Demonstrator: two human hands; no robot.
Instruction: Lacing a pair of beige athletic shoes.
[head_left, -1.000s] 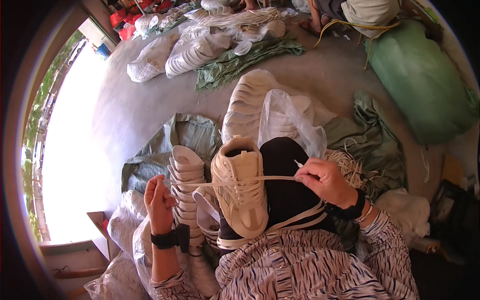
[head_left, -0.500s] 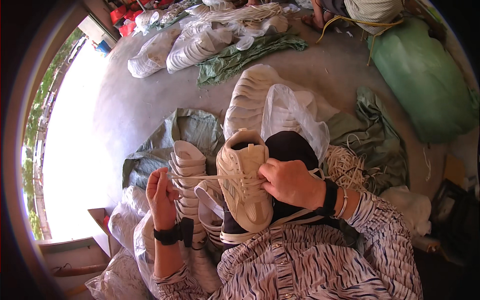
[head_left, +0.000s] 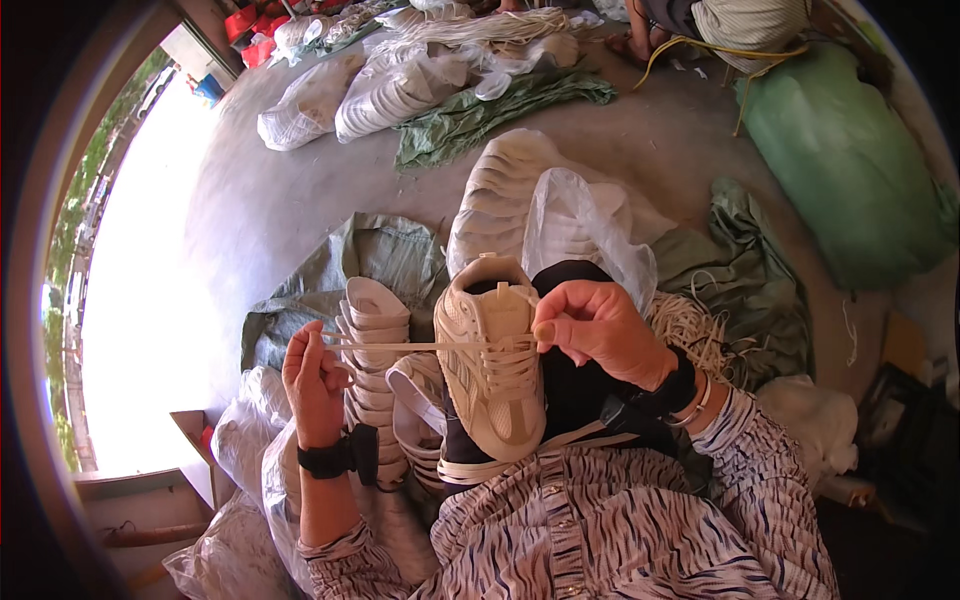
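Observation:
A beige sneaker [head_left: 462,385] rests on my dark-clad lap, toe towards me, its lower eyelets threaded. From its eyelets a flat cream shoelace [head_left: 400,347] runs out taut to the left. My left hand [head_left: 314,385] is closed on that end, over a stack of nested pale shoe parts [head_left: 375,325]. Beside the sneaker's right eyelet row, my right hand [head_left: 605,335] pinches thumb against forefinger, seemingly on the lace's other end, which the fingers mostly hide. More lace [head_left: 590,430] trails across my lap below the right wrist.
Shoe uppers in clear plastic [head_left: 510,190] lie just beyond the sneaker. A bundle of laces [head_left: 685,330] sits right on green sacking [head_left: 755,290]. Bagged pieces [head_left: 245,425] are at left. Farther off are more bagged uppers [head_left: 400,100], a big green sack [head_left: 840,160] and another person's foot [head_left: 630,45].
My right hand has turned and lifted slightly up and away from the eyelets, its fingers now in a pinch. The left hand has shifted a little left, keeping the lace stretched.

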